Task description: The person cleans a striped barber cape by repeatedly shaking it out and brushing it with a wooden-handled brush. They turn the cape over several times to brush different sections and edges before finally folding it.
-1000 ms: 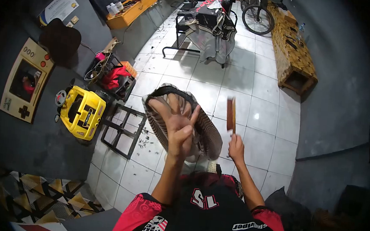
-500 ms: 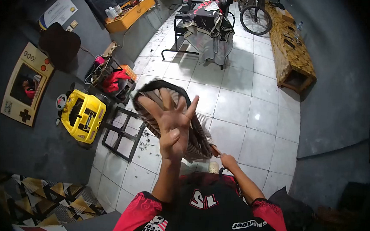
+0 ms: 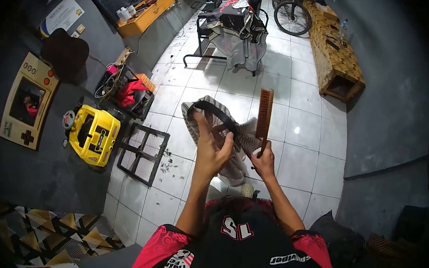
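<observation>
My left hand [image 3: 212, 152] is closed on a striped cape [image 3: 246, 137], with the thumb over its black band [image 3: 220, 115] and the other fingers partly hidden inside the loop. The cape hangs in folds below the hand and stretches across towards my right hand [image 3: 265, 162]. That hand grips the handle of a neck brush [image 3: 264, 112], which stands upright with its row of brown bristles facing left. Gathered cape fabric lies right beside the right fingers.
Ahead stands a chair draped with a grey cape [image 3: 248, 55]. A woven-pattern bench [image 3: 335, 63] and a bicycle [image 3: 293, 16] are on the right. To the left are a yellow toy car [image 3: 94, 135] and a black frame [image 3: 143, 154]. Dark hair clippings [image 3: 167, 165] lie on the tiles.
My left hand has gone from spread fingers to a grip on the cape's band. My right hand has raised the brush upright, and the cape has shifted to the right.
</observation>
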Action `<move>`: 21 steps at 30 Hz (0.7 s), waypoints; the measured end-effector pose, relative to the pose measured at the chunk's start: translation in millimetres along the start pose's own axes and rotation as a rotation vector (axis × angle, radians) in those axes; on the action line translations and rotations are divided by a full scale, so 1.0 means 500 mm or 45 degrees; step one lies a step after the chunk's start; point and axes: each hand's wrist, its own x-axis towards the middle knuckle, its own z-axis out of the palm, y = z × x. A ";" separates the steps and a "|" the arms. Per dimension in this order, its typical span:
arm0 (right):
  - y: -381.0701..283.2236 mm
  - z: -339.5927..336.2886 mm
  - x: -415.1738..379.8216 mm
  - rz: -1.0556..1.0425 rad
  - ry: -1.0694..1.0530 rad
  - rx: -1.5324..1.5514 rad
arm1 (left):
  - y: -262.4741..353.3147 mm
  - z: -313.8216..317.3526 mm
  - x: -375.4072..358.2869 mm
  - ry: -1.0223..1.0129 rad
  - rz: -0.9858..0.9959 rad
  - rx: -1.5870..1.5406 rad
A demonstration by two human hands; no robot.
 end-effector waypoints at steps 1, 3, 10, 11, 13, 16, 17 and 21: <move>-0.025 -0.004 0.005 -0.018 -0.006 0.035 | 0.002 0.001 0.001 0.021 -0.016 0.012; -0.064 -0.013 0.012 -0.055 -0.021 0.105 | 0.005 -0.003 0.003 0.025 -0.032 0.041; -0.057 -0.012 0.022 -0.022 -0.150 0.216 | 0.026 -0.020 0.012 -0.021 -0.118 0.107; -0.059 -0.019 0.022 0.047 -0.220 0.235 | 0.030 -0.024 0.013 -0.039 -0.199 0.128; -0.070 -0.030 0.019 -0.003 -0.226 0.218 | 0.009 -0.032 0.014 -0.034 -0.164 0.219; -0.099 -0.049 0.026 0.005 -0.121 0.373 | -0.024 -0.049 0.011 -0.041 -0.126 0.464; -0.114 -0.063 0.030 -0.035 -0.077 0.392 | -0.033 -0.052 0.010 -0.047 -0.114 0.564; -0.148 -0.096 0.046 -0.108 0.083 0.585 | -0.056 -0.051 0.008 0.043 0.007 0.613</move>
